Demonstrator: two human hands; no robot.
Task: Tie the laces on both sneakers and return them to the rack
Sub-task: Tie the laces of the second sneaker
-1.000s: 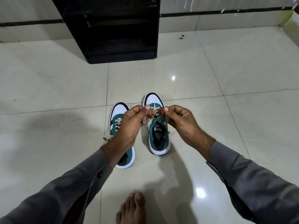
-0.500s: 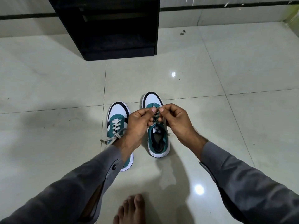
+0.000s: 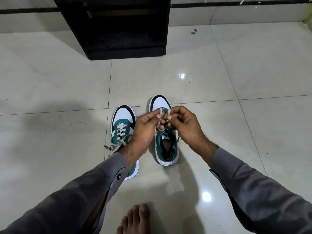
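Two teal, white and black sneakers stand side by side on the tiled floor, toes pointing away from me. The left sneaker [image 3: 122, 125] has a tied bow whose grey ends trail off to its left; my forearm covers its heel. Over the right sneaker [image 3: 166, 146] both hands meet. My left hand [image 3: 146, 127] pinches a loop of the pale lace [image 3: 161, 115], and my right hand [image 3: 184, 125] pinches the other lace strand against it. The black rack [image 3: 121, 27] stands on the floor beyond the shoes.
Glossy pale floor tiles [image 3: 236, 73] spread all around the shoes. A wall with a dark stripe runs behind the rack. My bare foot [image 3: 135, 218] rests at the bottom edge. Small dark specks [image 3: 193, 31] lie on the floor right of the rack.
My hands have drawn closer together over the right sneaker and now cross the lace loops between the fingertips. The sneakers have not moved.
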